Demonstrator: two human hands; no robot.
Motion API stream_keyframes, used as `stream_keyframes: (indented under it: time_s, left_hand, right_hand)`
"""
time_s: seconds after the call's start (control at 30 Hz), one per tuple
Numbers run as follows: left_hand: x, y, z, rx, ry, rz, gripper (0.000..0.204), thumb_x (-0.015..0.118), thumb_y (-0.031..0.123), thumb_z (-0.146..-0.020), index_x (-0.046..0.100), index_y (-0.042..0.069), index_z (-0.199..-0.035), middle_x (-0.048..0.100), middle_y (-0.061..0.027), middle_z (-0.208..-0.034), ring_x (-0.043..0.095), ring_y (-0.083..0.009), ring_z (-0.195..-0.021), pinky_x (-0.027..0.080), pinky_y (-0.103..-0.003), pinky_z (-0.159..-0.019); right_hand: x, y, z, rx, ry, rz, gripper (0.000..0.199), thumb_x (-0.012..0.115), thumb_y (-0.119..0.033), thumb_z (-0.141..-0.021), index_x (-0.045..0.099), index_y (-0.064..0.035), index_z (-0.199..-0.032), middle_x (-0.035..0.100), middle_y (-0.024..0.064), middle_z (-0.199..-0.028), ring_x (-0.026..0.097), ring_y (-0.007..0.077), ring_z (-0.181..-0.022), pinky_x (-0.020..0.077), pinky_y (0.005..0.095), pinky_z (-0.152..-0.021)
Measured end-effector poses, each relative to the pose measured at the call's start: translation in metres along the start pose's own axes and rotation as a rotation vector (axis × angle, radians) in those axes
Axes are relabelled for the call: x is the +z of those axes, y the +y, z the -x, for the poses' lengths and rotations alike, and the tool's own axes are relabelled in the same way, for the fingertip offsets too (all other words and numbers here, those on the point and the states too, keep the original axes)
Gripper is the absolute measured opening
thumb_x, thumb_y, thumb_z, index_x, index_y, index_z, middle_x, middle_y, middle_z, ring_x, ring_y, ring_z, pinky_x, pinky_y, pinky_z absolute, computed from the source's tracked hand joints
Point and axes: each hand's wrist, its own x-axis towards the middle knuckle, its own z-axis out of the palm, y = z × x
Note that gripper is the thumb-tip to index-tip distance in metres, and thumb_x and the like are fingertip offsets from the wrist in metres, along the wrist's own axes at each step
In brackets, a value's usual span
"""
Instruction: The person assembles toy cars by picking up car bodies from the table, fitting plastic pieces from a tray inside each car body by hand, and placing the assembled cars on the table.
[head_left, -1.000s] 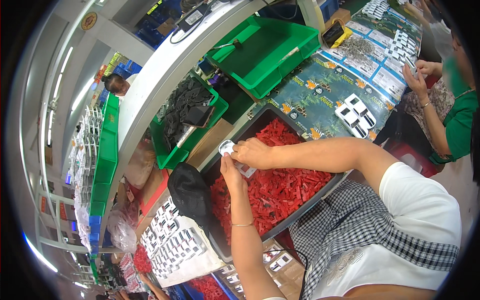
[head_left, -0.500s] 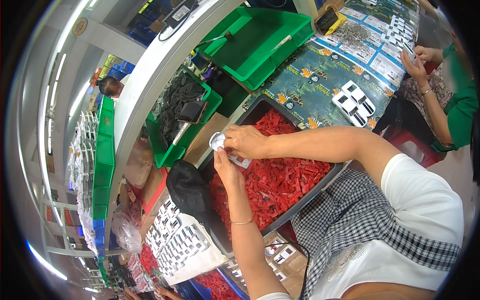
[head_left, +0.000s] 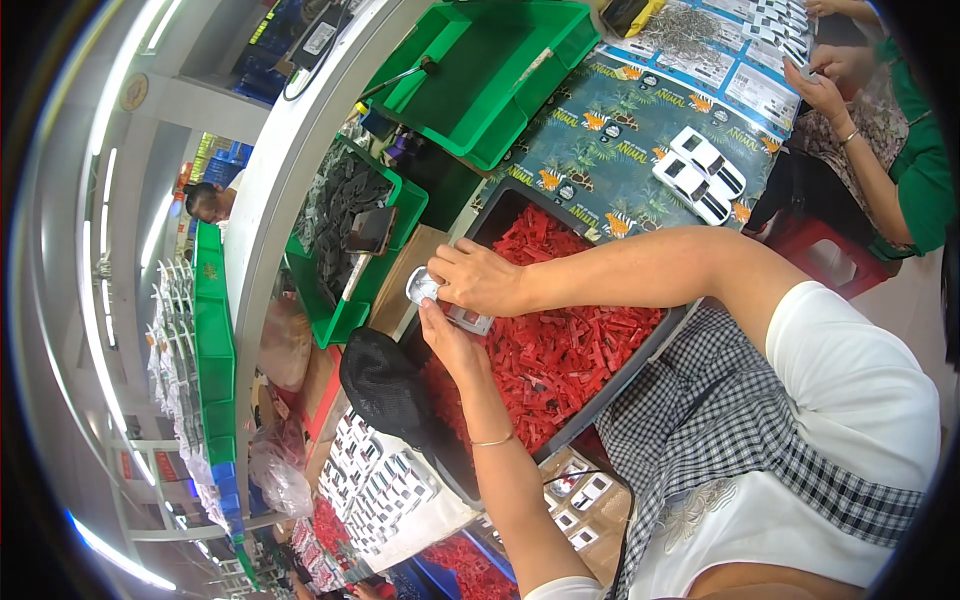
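Both hands meet over the far left part of a dark bin (head_left: 615, 400) full of red plastic pieces (head_left: 550, 375). Between them is a white toy car body shell (head_left: 422, 287), its hollow side partly showing and its middle covered by fingers. My left hand (head_left: 452, 340) grips the shell from below, thumb and fingers closed on it. From above, my right hand (head_left: 482, 280) has its bent fingers pressed on the same shell. Whether a small red piece is in the fingers cannot be made out.
White car shells (head_left: 700, 175) lie on the patterned table cover to the right. Green trays (head_left: 480, 80) stand beyond, one holding dark parts (head_left: 345, 220) and a phone (head_left: 371, 230). A black mesh cap (head_left: 380, 385) hangs at the bin's left edge. A co-worker's hands (head_left: 825, 90) work at far right.
The view has shifted slightly, so the surroundings sit a little differently. Both hands stay on the white shell, which is tilted slightly differently. The co-worker's hands have moved a little.
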Motion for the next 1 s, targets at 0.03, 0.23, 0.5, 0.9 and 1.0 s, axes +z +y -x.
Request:
stream_keyframes:
  time_s: [0.03, 0.23, 0.5, 0.9, 1.0]
  left_hand:
    - [-0.001, -0.001, 0.0, 0.02, -0.002, -0.004, 0.036, 0.034, 0.028, -0.101, 0.046, 0.001, -0.123, 0.056, -0.0106, -0.113, 0.058, -0.0197, -0.101, 0.049, -0.034, -0.085]
    - [-0.001, -0.004, 0.001, 0.03, 0.025, -0.011, 0.038, 0.033, 0.027, -0.101, 0.045, 0.0, -0.124, 0.056, -0.012, -0.116, 0.058, -0.0217, -0.102, 0.05, -0.036, -0.086]
    - [0.001, -0.008, 0.0, 0.027, 0.018, 0.004, 0.034, 0.035, 0.022, -0.1, 0.047, 0.0, -0.123, 0.056, -0.0107, -0.115, 0.059, -0.0204, -0.102, 0.05, -0.034, -0.085]
    - [-0.003, -0.015, -0.001, -0.049, 0.084, 0.055, 0.031, 0.034, 0.023, -0.099, 0.05, 0.001, -0.114, 0.057, -0.0089, -0.108, 0.059, -0.0193, -0.097, 0.05, -0.034, -0.081]
    - [-0.006, -0.02, -0.001, -0.008, 0.066, 0.022, 0.032, 0.033, 0.024, -0.1, 0.048, 0.001, -0.116, 0.056, -0.0101, -0.11, 0.058, -0.0201, -0.099, 0.05, -0.035, -0.082]
  right_hand:
    - [0.001, 0.0, 0.0, -0.006, 0.035, -0.021, 0.01, 0.059, -0.016, -0.067, 0.062, -0.0063, -0.065, 0.052, 0.0047, -0.085, 0.048, 0.021, -0.089, 0.041, 0.0343, -0.072]
    - [0.005, -0.001, 0.001, -0.045, 0.079, 0.014, 0.01, 0.059, -0.015, -0.067, 0.062, -0.006, -0.064, 0.052, 0.0033, -0.083, 0.049, 0.0204, -0.088, 0.0404, 0.0339, -0.072]
    - [0.005, 0.004, 0.001, -0.01, 0.099, -0.063, 0.011, 0.059, -0.015, -0.066, 0.063, -0.0056, -0.065, 0.055, 0.0019, -0.085, 0.049, 0.0191, -0.088, 0.0402, 0.0334, -0.074]
    - [0.004, -0.003, 0.002, -0.088, 0.023, 0.092, 0.01, 0.062, -0.018, -0.064, 0.064, -0.0084, -0.063, 0.053, 0.0022, -0.083, 0.048, 0.0197, -0.091, 0.0394, 0.035, -0.075]
    - [0.003, -0.007, 0.002, -0.128, 0.014, 0.129, 0.008, 0.063, -0.018, -0.063, 0.064, -0.0101, -0.063, 0.053, 0.0014, -0.084, 0.048, 0.02, -0.092, 0.0394, 0.0358, -0.075]
